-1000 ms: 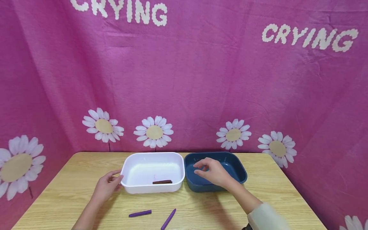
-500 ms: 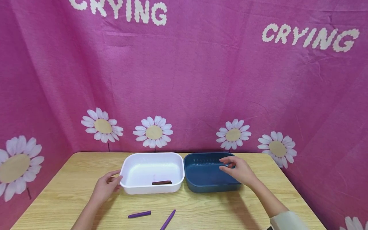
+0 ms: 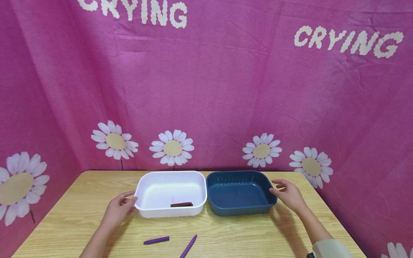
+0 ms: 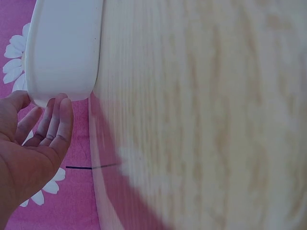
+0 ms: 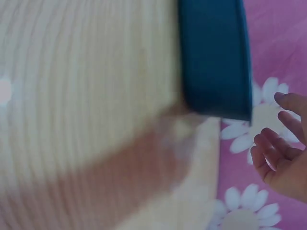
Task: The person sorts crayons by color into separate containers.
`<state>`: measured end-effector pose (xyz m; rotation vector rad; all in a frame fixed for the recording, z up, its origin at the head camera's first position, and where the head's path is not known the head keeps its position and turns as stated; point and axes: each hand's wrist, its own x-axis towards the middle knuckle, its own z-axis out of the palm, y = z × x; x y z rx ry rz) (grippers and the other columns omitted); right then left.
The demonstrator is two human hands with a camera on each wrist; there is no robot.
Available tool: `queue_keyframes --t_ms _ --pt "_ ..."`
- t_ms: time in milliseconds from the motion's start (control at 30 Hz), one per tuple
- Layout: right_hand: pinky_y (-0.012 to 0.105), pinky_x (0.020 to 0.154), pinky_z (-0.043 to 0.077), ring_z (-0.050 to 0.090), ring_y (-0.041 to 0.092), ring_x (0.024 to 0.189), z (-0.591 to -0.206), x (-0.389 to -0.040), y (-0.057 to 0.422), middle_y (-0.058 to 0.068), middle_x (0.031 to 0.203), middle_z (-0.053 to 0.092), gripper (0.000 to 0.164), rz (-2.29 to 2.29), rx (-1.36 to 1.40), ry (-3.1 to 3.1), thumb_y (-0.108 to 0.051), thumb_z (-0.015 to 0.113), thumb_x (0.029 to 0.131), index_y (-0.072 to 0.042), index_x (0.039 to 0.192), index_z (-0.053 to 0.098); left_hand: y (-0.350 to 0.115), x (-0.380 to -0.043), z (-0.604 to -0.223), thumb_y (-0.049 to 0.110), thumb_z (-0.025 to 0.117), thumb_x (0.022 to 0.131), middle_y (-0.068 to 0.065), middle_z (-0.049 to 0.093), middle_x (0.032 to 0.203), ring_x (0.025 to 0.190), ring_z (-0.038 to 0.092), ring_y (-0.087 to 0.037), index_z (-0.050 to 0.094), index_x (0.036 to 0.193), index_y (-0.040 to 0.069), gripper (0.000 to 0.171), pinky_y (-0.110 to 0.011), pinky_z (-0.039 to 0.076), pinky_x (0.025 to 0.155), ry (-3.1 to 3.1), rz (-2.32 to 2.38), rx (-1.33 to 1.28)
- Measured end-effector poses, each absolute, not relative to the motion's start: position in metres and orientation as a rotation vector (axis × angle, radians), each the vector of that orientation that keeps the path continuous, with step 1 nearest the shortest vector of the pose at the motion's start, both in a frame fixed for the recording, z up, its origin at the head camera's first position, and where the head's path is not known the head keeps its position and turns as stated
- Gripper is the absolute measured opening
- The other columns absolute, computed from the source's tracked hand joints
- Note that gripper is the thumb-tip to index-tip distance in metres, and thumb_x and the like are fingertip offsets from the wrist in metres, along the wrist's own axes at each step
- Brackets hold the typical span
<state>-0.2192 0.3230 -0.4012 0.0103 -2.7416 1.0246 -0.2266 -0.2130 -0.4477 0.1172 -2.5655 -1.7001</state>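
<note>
My left hand (image 3: 117,211) rests at the left end of a white plastic basin (image 3: 171,213). In the left wrist view its thumb and fingertips (image 4: 64,105) meet the basin's rim and end wall. At the right end of a dark blue basin (image 3: 242,210), my right hand (image 3: 288,195) holds nothing, fingers relaxed and slightly bent. The right wrist view shows those fingers spread a short way from the blue wall. Dark brown crayon-like sticks (image 3: 181,204) lie inside the white basin near its front wall; the blue basin's visible floor is bare.
Two slim purple crayon-like sticks, a left one (image 3: 156,240) and a right one (image 3: 188,246), lie on the wooden table (image 3: 222,240) in front of the basins. The basins stand side by side at its back edge. Behind hangs a pink curtain (image 3: 213,107) with daisies.
From above the blue basin, my right hand has moved rightwards to its right end. The left hand stays at the white basin, and the sticks keep their places.
</note>
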Motion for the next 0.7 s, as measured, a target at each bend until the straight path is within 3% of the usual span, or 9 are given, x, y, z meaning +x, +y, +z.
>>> queue_keyframes --t_ms 133,333,500,700 --pt "0.041 0.075 0.054 0.060 0.041 0.101 -0.415 -0.222 0.330 0.033 0.115 0.057 0.050 1.077 -0.052 -2.758 -0.021 0.065 0.087 0.006 0.127 0.051 -0.213 -0.226 -0.448 0.017 0.057 0.093 -0.015 0.066 0.089 0.067 0.065 -0.012 0.048 0.130 -0.006 0.045 -0.026 0.057 0.063 -2.565 -1.694 0.122" --pt "0.037 0.072 0.054 0.059 0.040 0.099 -0.430 -0.230 0.327 0.033 0.110 0.057 0.056 1.174 -0.124 -2.735 -0.018 0.066 0.086 0.006 0.132 0.044 -0.213 -0.226 -0.448 0.017 0.057 0.093 -0.018 0.066 0.091 0.067 0.064 -0.012 0.048 0.130 -0.007 0.044 -0.026 0.057 0.063 -2.563 -1.684 0.123" --pt "0.044 0.081 0.052 0.055 0.040 0.103 -0.442 -0.233 0.323 0.033 0.115 0.055 0.056 1.214 -0.180 -2.726 -0.016 0.063 0.087 0.003 0.135 0.040 -0.214 -0.225 -0.449 0.017 0.058 0.093 -0.023 0.066 0.095 0.067 0.065 -0.013 0.049 0.129 -0.008 0.044 -0.025 0.056 0.062 -2.552 -1.690 0.123" --pt "0.045 0.085 0.051 0.052 0.041 0.109 -0.446 -0.233 0.320 0.034 0.122 0.051 0.056 1.258 -0.225 -2.710 -0.015 0.060 0.089 0.000 0.138 0.038 -0.215 -0.226 -0.449 0.020 0.057 0.093 -0.013 0.066 0.087 0.067 0.064 -0.013 0.051 0.127 -0.007 0.043 -0.025 0.056 0.063 -2.550 -1.687 0.144"
